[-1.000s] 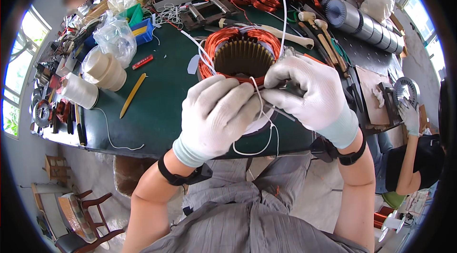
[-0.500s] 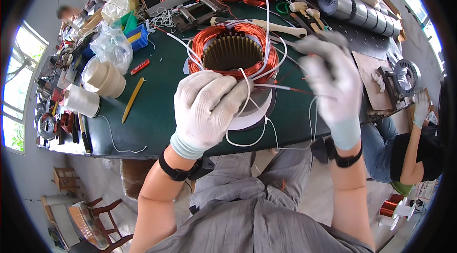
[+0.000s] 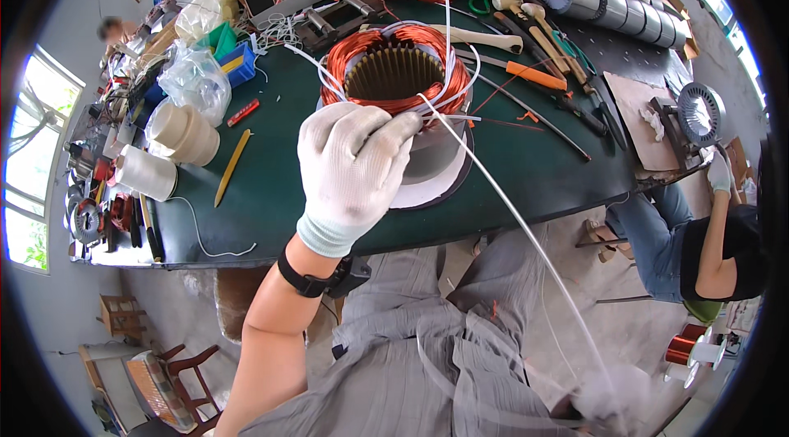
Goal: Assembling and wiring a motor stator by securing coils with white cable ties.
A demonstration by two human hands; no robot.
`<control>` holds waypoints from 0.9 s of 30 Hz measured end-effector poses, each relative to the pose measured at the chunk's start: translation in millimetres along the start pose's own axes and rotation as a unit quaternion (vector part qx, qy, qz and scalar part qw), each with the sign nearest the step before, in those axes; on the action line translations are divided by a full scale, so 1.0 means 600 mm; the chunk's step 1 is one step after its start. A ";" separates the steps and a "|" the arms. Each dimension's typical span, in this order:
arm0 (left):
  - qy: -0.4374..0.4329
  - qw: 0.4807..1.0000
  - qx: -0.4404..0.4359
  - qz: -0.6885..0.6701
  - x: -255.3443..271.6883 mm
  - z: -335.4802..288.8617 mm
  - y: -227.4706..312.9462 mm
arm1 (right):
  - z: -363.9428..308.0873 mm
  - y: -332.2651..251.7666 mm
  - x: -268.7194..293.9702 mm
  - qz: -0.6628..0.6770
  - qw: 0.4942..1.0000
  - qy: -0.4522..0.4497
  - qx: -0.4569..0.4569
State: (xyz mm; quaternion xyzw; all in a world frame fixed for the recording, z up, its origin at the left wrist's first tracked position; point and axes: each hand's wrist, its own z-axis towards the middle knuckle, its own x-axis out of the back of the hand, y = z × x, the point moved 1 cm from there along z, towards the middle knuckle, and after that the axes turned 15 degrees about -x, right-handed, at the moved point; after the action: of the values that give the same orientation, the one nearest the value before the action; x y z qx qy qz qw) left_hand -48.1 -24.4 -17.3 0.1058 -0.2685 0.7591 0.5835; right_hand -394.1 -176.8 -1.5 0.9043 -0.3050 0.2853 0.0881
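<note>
Left hand (image 3: 355, 164) pinching white cord (image 3: 509, 207) at stator (image 3: 394, 80) | right hand (image 3: 612, 404) blurred, grip unclear

A yellow pencil (image 3: 232, 167) and a red marker (image 3: 244, 112) lay on the green worktop (image 3: 271, 190), near two tape rolls (image 3: 182, 132) and a clear bag (image 3: 197, 80). Hammers (image 3: 526, 6), an orange-handled tool (image 3: 536, 75) and grey cylinders (image 3: 604, 0) sat further back. Another person (image 3: 707, 248) sat to the right.
</note>
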 end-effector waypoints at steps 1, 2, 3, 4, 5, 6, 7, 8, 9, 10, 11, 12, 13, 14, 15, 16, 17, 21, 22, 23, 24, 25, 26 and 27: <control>-0.004 1.000 0.006 -0.007 -0.006 -0.004 -0.001 | 0.019 0.025 -0.045 0.234 0.968 0.023 0.085; 0.000 1.000 0.003 -0.014 -0.013 0.000 0.004 | 0.029 0.060 -0.109 0.461 0.871 0.055 0.163; 0.009 1.000 -0.005 0.007 0.003 0.002 -0.003 | 0.039 0.099 -0.158 0.644 0.722 0.084 0.240; 0.016 0.999 -0.012 0.028 0.019 0.003 -0.012 | 0.034 0.142 -0.212 0.786 0.528 0.103 0.305; 0.020 0.999 -0.024 0.019 0.007 0.018 -0.003 | 0.028 0.105 -0.084 0.495 0.859 0.090 0.093; 0.018 0.999 -0.038 -0.005 0.004 0.022 -0.007 | 0.066 0.093 -0.078 0.342 0.898 0.265 0.073; 0.015 0.998 -0.052 -0.028 0.001 0.024 -0.009 | 0.107 0.082 -0.080 0.169 0.888 0.425 0.050; 0.013 0.998 -0.050 -0.026 -0.001 0.019 -0.010 | 0.123 0.062 -0.063 0.361 0.837 0.392 0.126; 0.010 0.998 -0.040 -0.043 0.000 0.015 -0.009 | 0.133 0.035 -0.042 0.536 0.748 0.340 0.194; 0.007 0.998 -0.030 -0.059 0.000 0.013 -0.008 | 0.126 0.004 -0.008 0.586 0.710 0.330 0.211; 0.003 0.998 -0.028 -0.056 0.004 0.008 -0.008 | 0.118 -0.041 0.035 0.633 0.670 0.314 0.228; 0.004 0.998 -0.024 -0.058 0.002 0.007 -0.008 | 0.121 -0.096 0.076 0.625 0.656 0.346 0.244; 0.007 0.998 -0.022 -0.059 0.002 0.009 -0.010 | 0.125 -0.135 0.114 0.636 0.688 0.286 0.200; 0.005 0.998 -0.024 -0.055 0.004 0.010 -0.010 | 0.145 -0.175 0.147 0.626 0.704 0.242 0.233; 0.001 0.998 -0.020 -0.063 0.003 0.016 -0.009 | 0.169 -0.202 0.162 0.627 0.707 0.183 0.272; -0.003 0.997 -0.016 -0.072 0.001 0.021 -0.007 | 0.168 -0.209 0.171 0.600 0.739 0.044 0.302; -0.011 0.997 -0.012 -0.080 0.000 0.026 -0.004 | 0.160 -0.213 0.160 0.575 0.728 0.018 0.372; -0.013 0.998 -0.023 -0.065 0.004 0.007 -0.011 | 0.120 -0.218 0.189 0.308 0.666 0.428 0.528; -0.009 0.997 -0.016 -0.074 0.005 0.013 -0.010 | 0.120 -0.217 0.210 0.257 0.648 0.492 0.522; -0.006 0.997 -0.009 -0.083 0.004 0.017 -0.009 | 0.145 -0.235 0.216 0.403 0.598 0.329 0.610; -0.001 0.996 -0.015 -0.088 0.003 0.025 -0.006 | 0.157 -0.260 0.215 0.524 0.512 0.154 0.663; 0.013 0.996 -0.016 -0.083 0.002 0.022 -0.009 | 0.144 -0.281 0.202 0.654 0.431 -0.034 0.621; 0.027 0.997 -0.018 -0.077 0.003 0.018 -0.012 | 0.169 -0.286 0.176 0.723 0.425 -0.056 0.541; 0.004 0.996 -0.012 -0.090 0.010 0.016 -0.012 | 0.226 -0.296 0.133 0.722 0.429 0.033 0.542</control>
State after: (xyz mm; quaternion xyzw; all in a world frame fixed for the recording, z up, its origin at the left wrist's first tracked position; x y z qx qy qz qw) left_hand -44.4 -23.5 -4.3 0.1191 -0.2645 0.7008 0.6517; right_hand -172.8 -120.1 -64.9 0.2056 -0.6266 0.3806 -0.6482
